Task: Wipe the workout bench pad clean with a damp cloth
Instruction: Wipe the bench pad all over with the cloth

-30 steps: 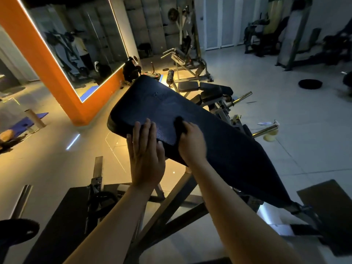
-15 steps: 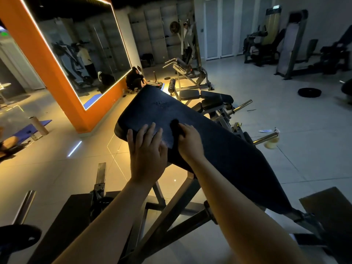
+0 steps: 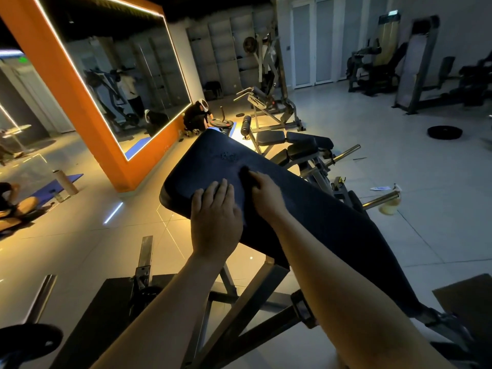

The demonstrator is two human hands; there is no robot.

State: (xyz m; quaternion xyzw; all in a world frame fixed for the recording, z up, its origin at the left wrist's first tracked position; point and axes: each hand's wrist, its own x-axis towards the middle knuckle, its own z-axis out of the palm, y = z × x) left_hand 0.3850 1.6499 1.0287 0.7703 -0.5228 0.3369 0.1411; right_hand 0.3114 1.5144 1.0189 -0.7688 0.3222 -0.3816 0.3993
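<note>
A long dark blue bench pad [image 3: 314, 209] slopes across the middle of the view on a steel frame [image 3: 239, 296]. My left hand [image 3: 214, 222] lies flat on the pad's near left edge, fingers together and holding nothing. Just to its right, my right hand [image 3: 267, 194] presses a small dark cloth [image 3: 246, 174] onto the pad's upper surface; only a corner of the cloth shows past my fingertips.
An orange-framed mirror wall [image 3: 80, 83] stands to the left. Another bench machine [image 3: 298, 145] sits just beyond the pad. A spray bottle [image 3: 390, 206] lies on the tiled floor at right. A person [image 3: 197, 115] crouches by the mirror. A weight plate [image 3: 444, 132] lies far right.
My right hand has slid the cloth a little farther up the pad toward its far end. My left hand stays on the near edge. My head has lifted slightly.
</note>
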